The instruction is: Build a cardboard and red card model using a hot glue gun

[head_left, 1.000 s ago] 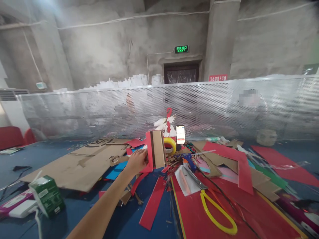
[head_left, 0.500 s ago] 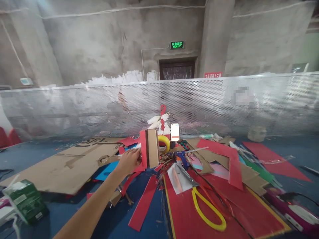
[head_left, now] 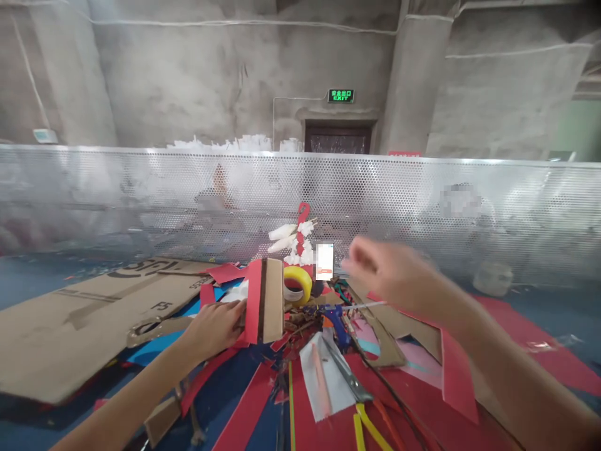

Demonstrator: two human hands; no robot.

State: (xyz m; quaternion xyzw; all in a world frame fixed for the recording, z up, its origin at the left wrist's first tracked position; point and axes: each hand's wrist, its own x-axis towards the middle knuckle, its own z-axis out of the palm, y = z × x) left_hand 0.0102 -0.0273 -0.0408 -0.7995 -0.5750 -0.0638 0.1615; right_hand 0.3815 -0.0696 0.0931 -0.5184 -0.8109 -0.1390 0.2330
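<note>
My left hand (head_left: 216, 324) grips the left side of a small upright cardboard box (head_left: 271, 300), red on one face and brown on the other; its fingertips are partly hidden. My right hand (head_left: 385, 266) is raised to the right of the phone (head_left: 325, 262), its fingers curled but smeared by motion. I cannot make out whether anything is in it. Just behind the box lies a yellow tape roll (head_left: 304, 285). Farther back stands a red hooked piece (head_left: 301, 228) with white flower-like pieces around it.
A blue glue gun (head_left: 339, 322) and yellow-handled scissors (head_left: 352, 376) lie front of centre, the scissors over a white sheet (head_left: 315, 391). A large brown cardboard sheet (head_left: 94, 326) covers the left. Red strips (head_left: 246, 407) are scattered about. A perforated metal screen (head_left: 375, 200) bounds the back.
My right hand has come into view from the right, up near the phone. My left hand stays at the box. The view has shifted, and the box now appears slightly farther left and lower.
</note>
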